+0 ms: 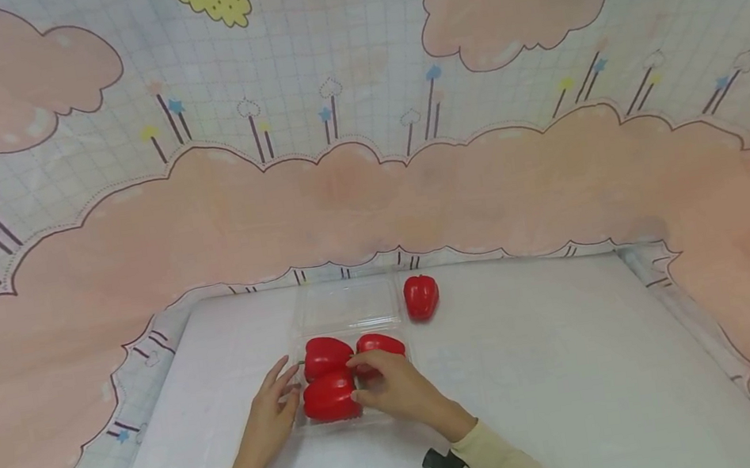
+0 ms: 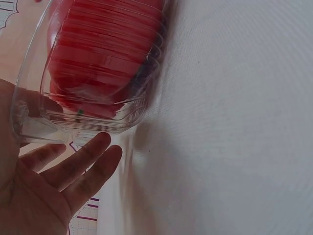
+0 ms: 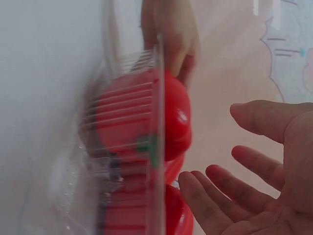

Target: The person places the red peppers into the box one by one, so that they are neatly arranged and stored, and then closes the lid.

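Note:
A clear plastic clamshell box sits on the table with its lid folded back. Three red bell peppers show inside: one at the back left, another at the front left, and a third at the back right, partly covered by my right hand. That hand hovers over the box's right half; in the right wrist view its fingers are spread and loosely bent, with nothing between them. My left hand is at the box's left side, its fingers extended beside the corner in the left wrist view.
Another red bell pepper stands on the white tabletop, just right of the lid. A patterned cloth with clouds hangs behind and around the table.

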`<move>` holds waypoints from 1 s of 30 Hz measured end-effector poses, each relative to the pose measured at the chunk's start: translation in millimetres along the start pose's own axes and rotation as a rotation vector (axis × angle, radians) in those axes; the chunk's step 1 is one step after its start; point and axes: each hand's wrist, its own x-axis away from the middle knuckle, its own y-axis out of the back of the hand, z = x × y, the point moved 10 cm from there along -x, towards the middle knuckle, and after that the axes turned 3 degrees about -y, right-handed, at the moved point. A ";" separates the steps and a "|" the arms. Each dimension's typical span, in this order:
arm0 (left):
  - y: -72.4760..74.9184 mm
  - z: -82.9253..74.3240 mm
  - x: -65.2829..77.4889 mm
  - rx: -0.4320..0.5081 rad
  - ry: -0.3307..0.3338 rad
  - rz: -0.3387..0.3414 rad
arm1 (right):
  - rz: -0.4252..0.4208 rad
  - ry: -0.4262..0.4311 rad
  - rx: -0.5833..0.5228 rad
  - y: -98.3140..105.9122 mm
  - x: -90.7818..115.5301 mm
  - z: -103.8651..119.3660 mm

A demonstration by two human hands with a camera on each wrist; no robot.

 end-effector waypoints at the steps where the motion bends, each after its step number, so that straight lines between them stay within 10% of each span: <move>1: 0.2 -0.2 0.1 0.000 0.000 0.000 | 0.000 0.001 -0.016 2.2 0.5 1.3; 13: 1.1 -1.8 0.2 0.003 -0.010 -0.009 | -0.024 0.153 -0.105 29.9 3.9 13.5; 30: 0.3 -0.3 1.0 0.002 0.008 0.004 | -0.198 0.117 -0.117 77.1 8.2 -4.6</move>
